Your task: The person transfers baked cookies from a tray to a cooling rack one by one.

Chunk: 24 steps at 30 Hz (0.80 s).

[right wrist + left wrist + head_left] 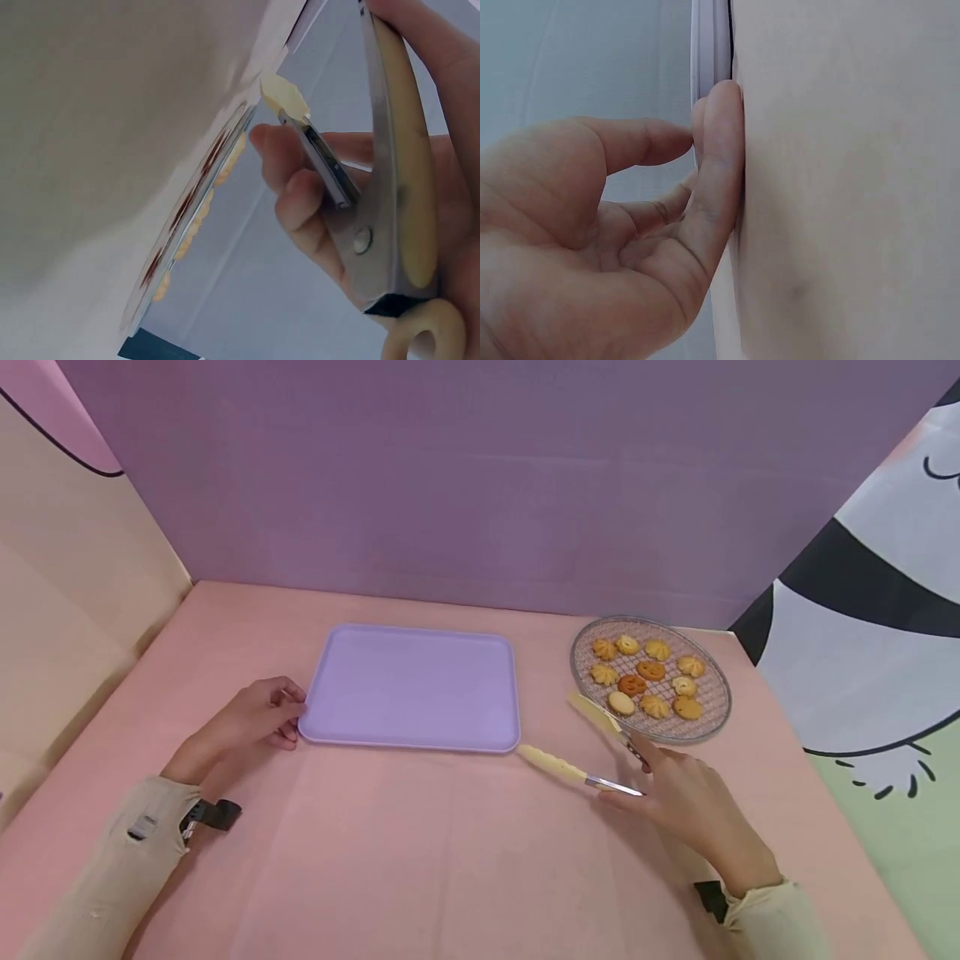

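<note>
Pinched by the left hand [251, 718] is the near left corner of a flat lilac tray [411, 689]. In the left wrist view, thumb and fingers meet at the tray's edge [711, 52]. The right hand [690, 797] grips a pair of food tongs [555, 766] with cream tips and metal arms, spread wide. One tip lies close to the tray's near right corner, the other at the near rim of a round wire rack [724, 693]. Several cookies [651, 671] of various shapes lie on that rack. The right wrist view shows the tongs' cream-backed handle [411, 172] along the palm.
The pink tabletop [390, 852] stretches toward the person in front of the tray. A purple panel [480, 485] rises behind it. A beige panel [82, 585] stands on the left, and a printed panel [892, 610] with black and white shapes on the right.
</note>
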Tool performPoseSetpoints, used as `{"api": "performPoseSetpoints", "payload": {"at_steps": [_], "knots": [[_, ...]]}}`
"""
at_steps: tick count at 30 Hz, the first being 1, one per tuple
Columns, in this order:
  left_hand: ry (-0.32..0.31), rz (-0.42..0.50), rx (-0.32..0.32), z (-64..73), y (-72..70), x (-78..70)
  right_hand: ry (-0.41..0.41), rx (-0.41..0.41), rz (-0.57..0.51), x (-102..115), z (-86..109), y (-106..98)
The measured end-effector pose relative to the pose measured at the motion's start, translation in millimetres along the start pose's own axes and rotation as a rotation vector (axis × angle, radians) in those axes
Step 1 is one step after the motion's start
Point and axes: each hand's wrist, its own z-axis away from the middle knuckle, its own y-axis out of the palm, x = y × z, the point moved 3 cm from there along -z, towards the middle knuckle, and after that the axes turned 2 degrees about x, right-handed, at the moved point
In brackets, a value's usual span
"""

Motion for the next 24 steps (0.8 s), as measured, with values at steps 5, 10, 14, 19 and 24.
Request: {"api": "performPoseSetpoints", "payload": {"at_steps": [5, 10, 14, 19, 24], "knots": [[0.014, 0.012, 0.002, 0.5, -2.5, -2.5, -0.017, -0.003, 0.033, -6.3, 0.2, -0.4], [-0.022, 0.006, 0.007, 0.9, -1.2, 2.6, 0.038, 0.105, 0.032, -10.9, 2.4, 0.6], [-0.027, 0.003, 0.009, 0.2, 0.5, 6.8, 0.090, 0.186, 0.011, -11.5, 7.7, 2.5], [-0.009, 0.017, 0.010, -1.4, 1.7, 7.0, 0.112, 0.239, 0.007, -11.7, 12.6, 1.8], [-0.005, 0.008, 0.008, -0.6, 1.7, 3.1, 0.141, 0.307, -0.004, -11.7, 14.8, 1.5]]}}
